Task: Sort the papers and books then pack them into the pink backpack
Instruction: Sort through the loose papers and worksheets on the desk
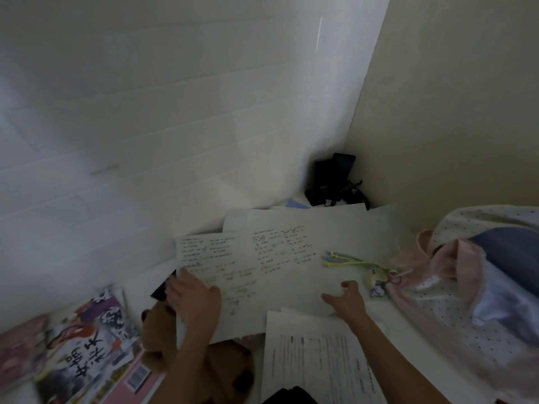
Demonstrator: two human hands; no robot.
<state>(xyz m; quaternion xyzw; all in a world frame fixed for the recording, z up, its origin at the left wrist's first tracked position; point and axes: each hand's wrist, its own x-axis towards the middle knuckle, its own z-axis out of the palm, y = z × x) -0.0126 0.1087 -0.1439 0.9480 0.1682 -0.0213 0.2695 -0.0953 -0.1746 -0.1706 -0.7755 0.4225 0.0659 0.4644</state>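
Note:
A large handwritten sheet [271,266] lies across the desk, over other white papers [291,217]. My left hand [194,295] grips its left edge, thumb on top. At the sheet's lower right edge, my right hand [347,298] rests with fingers loosely spread. A printed sheet [315,354] lies in front of it. The pink dotted backpack [455,304] sits at the right, its opening showing blue and white contents. Colourful books [84,342] lie at the lower left.
A brown plush toy [227,365] sits under my left forearm. A keychain charm with yellow and blue tassels [364,266] hangs from the backpack onto the paper. A black device with cables [332,182] stands in the corner. Walls close in behind and at the right.

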